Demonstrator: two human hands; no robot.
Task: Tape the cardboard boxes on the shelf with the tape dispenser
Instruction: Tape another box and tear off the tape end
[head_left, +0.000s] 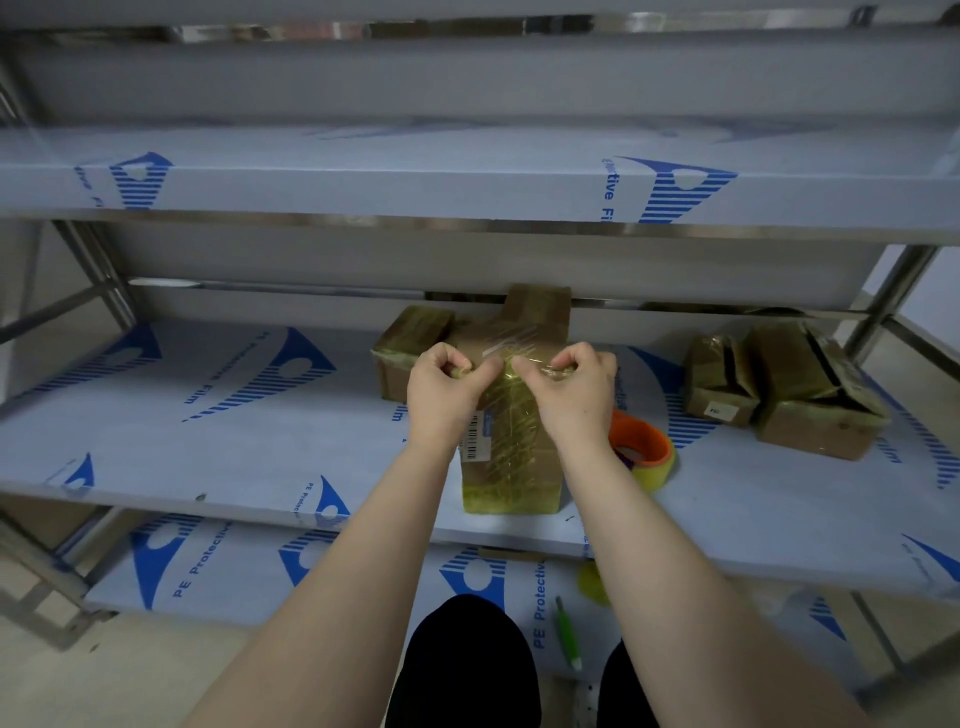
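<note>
The left hand and right hand both have their fingers curled tight, each pinching one end of a crumpled tape strip across the top of the middle cardboard box. This box stands near the shelf's front edge. The orange tape dispenser lies just beside it at 3 o'clock. Another box sits at 11 o'clock and two boxes at 2 o'clock. Bare shelf stretches toward 9 o'clock.

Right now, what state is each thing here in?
Front box: on the shelf, wrapped in tape.
Left hand: pinching the tape.
Right hand: pinching the tape.
Tape dispenser: lying on the shelf, untouched.
Back left box: taped, at rest.
Far right box: taped, at rest.
</note>
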